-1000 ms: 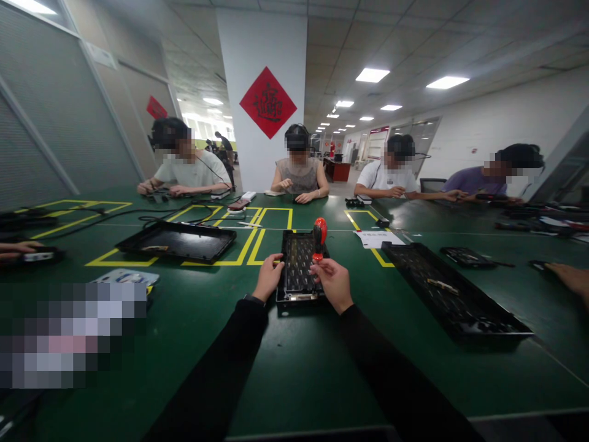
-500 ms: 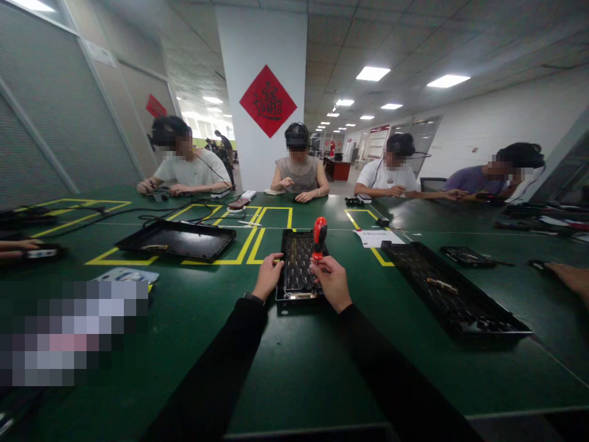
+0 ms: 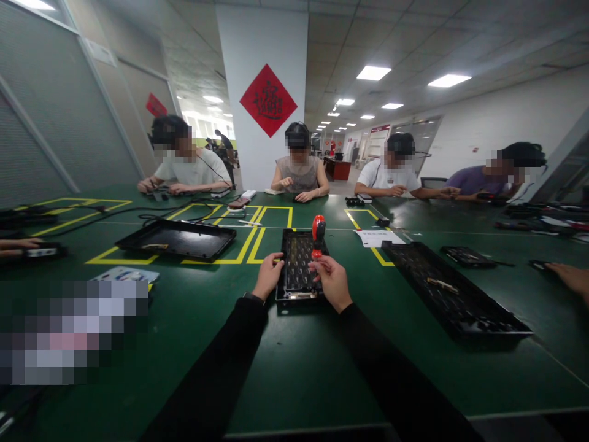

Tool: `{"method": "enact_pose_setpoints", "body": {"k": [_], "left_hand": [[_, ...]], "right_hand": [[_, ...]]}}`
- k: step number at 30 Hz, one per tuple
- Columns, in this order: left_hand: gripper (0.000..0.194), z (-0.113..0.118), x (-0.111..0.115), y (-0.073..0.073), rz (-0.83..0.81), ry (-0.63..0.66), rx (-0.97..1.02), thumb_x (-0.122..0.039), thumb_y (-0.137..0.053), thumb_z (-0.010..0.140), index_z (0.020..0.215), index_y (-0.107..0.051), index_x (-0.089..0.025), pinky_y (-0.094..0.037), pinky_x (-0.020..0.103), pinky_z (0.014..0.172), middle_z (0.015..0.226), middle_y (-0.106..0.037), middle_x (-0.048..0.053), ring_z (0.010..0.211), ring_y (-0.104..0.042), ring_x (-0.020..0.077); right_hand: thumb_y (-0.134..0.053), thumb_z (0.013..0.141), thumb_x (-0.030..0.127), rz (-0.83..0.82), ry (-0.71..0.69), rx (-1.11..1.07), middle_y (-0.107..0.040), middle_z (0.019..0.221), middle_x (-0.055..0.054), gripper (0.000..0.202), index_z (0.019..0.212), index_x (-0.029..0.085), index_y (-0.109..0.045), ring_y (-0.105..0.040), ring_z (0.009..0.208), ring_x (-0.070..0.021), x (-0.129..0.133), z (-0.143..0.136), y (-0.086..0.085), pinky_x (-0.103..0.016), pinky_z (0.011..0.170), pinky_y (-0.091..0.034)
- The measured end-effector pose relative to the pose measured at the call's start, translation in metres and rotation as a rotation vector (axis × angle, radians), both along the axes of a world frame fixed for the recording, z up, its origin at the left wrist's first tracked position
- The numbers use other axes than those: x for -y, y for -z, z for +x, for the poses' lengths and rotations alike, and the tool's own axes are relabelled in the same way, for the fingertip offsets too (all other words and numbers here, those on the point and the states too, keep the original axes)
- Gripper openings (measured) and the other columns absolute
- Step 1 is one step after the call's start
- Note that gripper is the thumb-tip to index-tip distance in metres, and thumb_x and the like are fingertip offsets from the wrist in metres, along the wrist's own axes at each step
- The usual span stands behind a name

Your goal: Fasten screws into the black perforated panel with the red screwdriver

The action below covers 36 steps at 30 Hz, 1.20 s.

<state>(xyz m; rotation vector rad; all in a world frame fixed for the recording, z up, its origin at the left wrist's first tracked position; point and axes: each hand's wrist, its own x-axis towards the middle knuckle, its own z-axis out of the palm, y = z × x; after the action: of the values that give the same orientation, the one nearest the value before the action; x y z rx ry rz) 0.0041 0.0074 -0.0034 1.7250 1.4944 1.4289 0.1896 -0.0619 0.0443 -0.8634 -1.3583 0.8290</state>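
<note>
Screwdriver (image 3: 318, 239) near upright, handle (image 3: 318, 226) up, pointing down at tray (image 3: 298, 303); right hand (image 3: 335, 282) pinching it; left hand (image 3: 267, 276) at tray edge, grip unclear.

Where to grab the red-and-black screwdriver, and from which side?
Probably the thick handle of the screwdriver, from above: it stands nearly upright with its rounded top uncovered, while the right hand has its fingers just below the handle.

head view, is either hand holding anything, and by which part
The right hand holds the screwdriver just below its handle. The left hand touches the black tray along its left side; whether it grips is unclear.
</note>
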Motion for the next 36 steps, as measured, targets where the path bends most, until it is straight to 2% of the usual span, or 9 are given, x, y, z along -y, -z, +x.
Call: {"method": "enact_pose_setpoints", "body": {"k": [4, 8, 11, 16, 22, 28, 32, 36], "left_hand": [[0.029, -0.0005, -0.0017, 0.0013, -0.001, 0.001, 0.003, -0.024, -0.048, 0.077, 0.103, -0.058, -0.016, -0.043, 0.032, 0.082, 0.104, -0.059, 0.008, 0.083, -0.056, 0.0152], [0.029, -0.0014, -0.0035, 0.0032, 0.001, 0.013, 0.003, -0.025, -0.048, 0.077, 0.104, -0.058, -0.016, -0.043, 0.033, 0.081, 0.105, -0.059, 0.008, 0.082, -0.056, 0.0151], [0.03, -0.0016, -0.0039, 0.0039, 0.004, 0.014, 0.008, -0.025, -0.049, 0.077, 0.104, -0.058, -0.016, -0.044, 0.032, 0.08, 0.105, -0.059, 0.008, 0.082, -0.056, 0.015], [0.029, -0.0018, -0.0042, 0.0045, 0.017, 0.009, -0.01, -0.024, -0.049, 0.077, 0.104, -0.058, -0.016, -0.044, 0.032, 0.081, 0.103, -0.059, 0.008, 0.082, -0.056, 0.0152], [0.03, -0.0017, -0.003, 0.0039, 0.012, 0.003, -0.028, -0.025, -0.048, 0.077, 0.104, -0.057, -0.017, -0.044, 0.032, 0.082, 0.104, -0.059, 0.008, 0.083, -0.056, 0.0152], [0.03, -0.001, -0.0024, 0.0022, 0.014, 0.01, -0.026, -0.025, -0.049, 0.077, 0.104, -0.057, -0.017, -0.044, 0.032, 0.081, 0.105, -0.059, 0.008, 0.083, -0.056, 0.0148], [0.029, -0.0011, -0.004, 0.0029, 0.012, 0.003, -0.022, -0.024, -0.049, 0.077, 0.104, -0.057, -0.016, -0.044, 0.032, 0.082, 0.105, -0.059, 0.008, 0.083, -0.056, 0.0149], [0.029, -0.0008, -0.0029, 0.0018, 0.007, 0.011, 0.015, -0.024, -0.051, 0.076, 0.103, -0.058, -0.016, -0.044, 0.032, 0.081, 0.104, -0.059, 0.008, 0.082, -0.057, 0.0148]], "right_hand": [[-0.052, 0.077, 0.037, 0.003, -0.018, 0.011, -0.064, 0.081, -0.007, 0.03, 0.096, 0.015, -0.057, -0.061, 0.071, -0.0164, 0.0013, 0.0006, -0.0015, -0.022, 0.047, -0.049], [-0.061, 0.07, 0.036, -0.011, -0.02, -0.008, -0.061, 0.076, -0.003, 0.029, 0.091, 0.016, -0.057, -0.059, 0.067, -0.0152, 0.0021, 0.0, -0.0015, -0.021, 0.043, -0.048], [-0.063, 0.068, 0.037, -0.002, 0.017, -0.015, -0.06, 0.072, -0.002, 0.027, 0.083, 0.016, -0.058, -0.058, 0.064, -0.0143, 0.0021, -0.0002, -0.001, -0.021, 0.044, -0.048], [-0.058, 0.073, 0.042, 0.014, 0.107, 0.059, -0.063, 0.076, -0.004, 0.027, 0.076, 0.015, -0.06, -0.055, 0.058, -0.0124, 0.002, 0.0003, -0.0004, -0.022, 0.045, -0.046], [-0.044, 0.083, 0.041, 0.04, 0.077, 0.149, -0.064, 0.071, -0.004, 0.031, 0.087, 0.015, -0.061, -0.056, 0.058, -0.0123, 0.0051, 0.0006, -0.0018, -0.021, 0.047, -0.043], [-0.035, 0.087, 0.041, 0.054, -0.001, 0.153, -0.062, 0.07, -0.004, 0.036, 0.098, 0.015, -0.058, -0.057, 0.062, -0.0129, 0.0052, -0.0003, -0.0022, -0.02, 0.046, -0.044], [-0.043, 0.084, 0.04, 0.049, -0.02, 0.172, -0.06, 0.07, -0.002, 0.032, 0.102, 0.017, -0.057, -0.056, 0.06, -0.0117, 0.0073, -0.0013, -0.0026, -0.02, 0.046, -0.044], [-0.052, 0.078, 0.039, 0.065, 0.021, 0.147, -0.058, 0.075, -0.002, 0.028, 0.094, 0.018, -0.061, -0.055, 0.06, -0.0118, 0.008, -0.0019, -0.0039, -0.02, 0.044, -0.045]]}}
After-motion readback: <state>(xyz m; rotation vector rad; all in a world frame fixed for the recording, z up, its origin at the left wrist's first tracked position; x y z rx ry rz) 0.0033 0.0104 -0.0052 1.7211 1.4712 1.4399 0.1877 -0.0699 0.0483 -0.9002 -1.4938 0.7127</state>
